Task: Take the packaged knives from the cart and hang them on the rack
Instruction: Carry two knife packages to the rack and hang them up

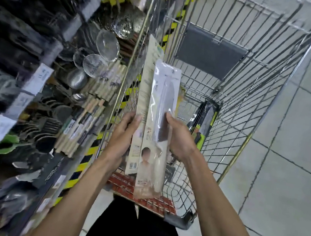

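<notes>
I'm looking down a shop aisle with a pale tiled floor [300, 142] and yellow-and-black striped tape [81, 165] along the foot of the shelving. On my left the rack [33, 81] is blurred, but I can make out hanging metal strainers [94, 64] and a row of wooden-handled utensils [94, 95]. Straight ahead stands the wire cart [257, 93], with a grey panel [209, 50] lying flat at its far end.

Both hands are up over the near end of the cart, each clamped on a pack. The left hand [125, 133] grips a beige pack [146, 79] by its lower half, thumb on the front and fingers behind. The right hand [180, 138] grips a clear knife pack [162, 102] the same way, thumb pressed on the plastic over the blade. The two packs stand upright, side by side, the clear one overlapping the beige one's right edge. I cannot tell whether they touch.

Down in the cart, leaning against its right wall, are dark packs [204, 120] with green and yellow trim at their lower end.
</notes>
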